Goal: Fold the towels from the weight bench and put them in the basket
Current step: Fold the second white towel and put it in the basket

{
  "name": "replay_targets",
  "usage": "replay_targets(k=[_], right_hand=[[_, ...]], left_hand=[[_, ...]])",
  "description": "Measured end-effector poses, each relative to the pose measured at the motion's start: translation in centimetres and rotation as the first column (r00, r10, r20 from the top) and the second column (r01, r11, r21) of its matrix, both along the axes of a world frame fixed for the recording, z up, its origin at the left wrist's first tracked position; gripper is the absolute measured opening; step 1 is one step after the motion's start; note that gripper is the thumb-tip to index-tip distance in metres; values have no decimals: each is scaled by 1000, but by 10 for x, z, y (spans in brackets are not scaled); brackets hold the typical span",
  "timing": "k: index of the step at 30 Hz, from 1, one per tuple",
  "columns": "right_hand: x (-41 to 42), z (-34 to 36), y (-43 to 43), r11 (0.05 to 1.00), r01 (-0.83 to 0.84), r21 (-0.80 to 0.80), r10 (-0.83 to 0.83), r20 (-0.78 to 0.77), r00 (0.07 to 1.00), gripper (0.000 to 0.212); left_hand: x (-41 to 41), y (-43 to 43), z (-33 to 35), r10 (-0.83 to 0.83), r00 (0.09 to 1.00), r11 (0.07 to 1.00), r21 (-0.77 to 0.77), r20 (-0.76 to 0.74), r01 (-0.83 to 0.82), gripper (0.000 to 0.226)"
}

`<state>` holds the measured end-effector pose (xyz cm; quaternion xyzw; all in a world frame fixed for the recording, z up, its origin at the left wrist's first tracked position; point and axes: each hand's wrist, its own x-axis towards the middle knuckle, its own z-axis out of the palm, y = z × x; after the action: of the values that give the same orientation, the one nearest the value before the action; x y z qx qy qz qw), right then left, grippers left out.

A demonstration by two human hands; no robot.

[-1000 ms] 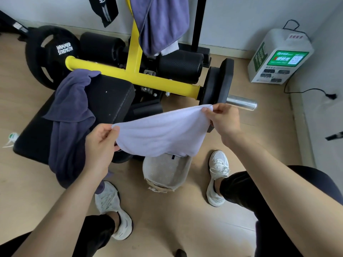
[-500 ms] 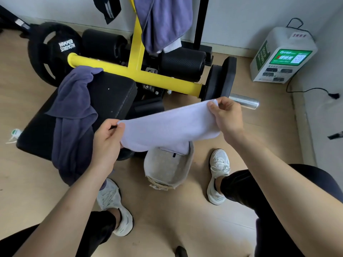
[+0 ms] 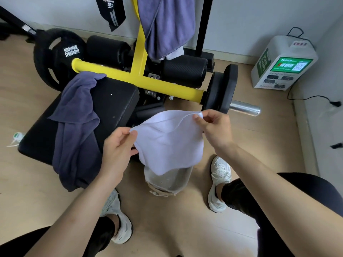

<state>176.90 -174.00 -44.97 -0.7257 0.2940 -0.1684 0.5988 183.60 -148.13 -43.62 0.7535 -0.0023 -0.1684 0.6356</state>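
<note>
A white towel (image 3: 168, 143) hangs doubled over between my hands, just above the grey basket (image 3: 172, 182) on the floor. My left hand (image 3: 116, 151) pinches its left corner and my right hand (image 3: 213, 127) pinches its upper right corner. The towel hides most of the basket's inside. A dark blue towel (image 3: 78, 123) lies draped over the black pad of the weight bench (image 3: 115, 106). Another blue towel (image 3: 167, 25) hangs from the yellow upright of the bench, with a white cloth (image 3: 175, 53) showing under it.
Black weight plates sit at both ends of the yellow bar (image 3: 167, 88); a steel sleeve (image 3: 245, 108) juts to the right. A white charging box (image 3: 284, 64) with a cable stands by the right wall. My feet in white shoes flank the basket.
My hands have come closer together and lower, so the towel now hangs narrower and sags over the basket. The head camera has tilted slightly.
</note>
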Motion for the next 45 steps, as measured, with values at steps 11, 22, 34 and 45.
replay_targets(k=[11, 22, 34, 45], right_hand=[[-13, 14, 55, 970, -229, 86, 223, 69, 972, 16], [-23, 6, 70, 918, -356, -177, 362, 3, 932, 24], [-21, 1, 42, 894, -437, -97, 446, 100, 889, 13], [-21, 3, 39, 869, -469, -160, 485, 83, 870, 24]], left_hand=[[-29, -25, 8, -44, 998, 994, -101, -45, 40, 10], [-44, -32, 13, -129, 991, 983, -135, -17, 126, 22], [-2, -6, 3, -474, 703, 862, 444, 530, 245, 18], [-15, -13, -3, -618, 685, 772, 463, 386, 435, 15]])
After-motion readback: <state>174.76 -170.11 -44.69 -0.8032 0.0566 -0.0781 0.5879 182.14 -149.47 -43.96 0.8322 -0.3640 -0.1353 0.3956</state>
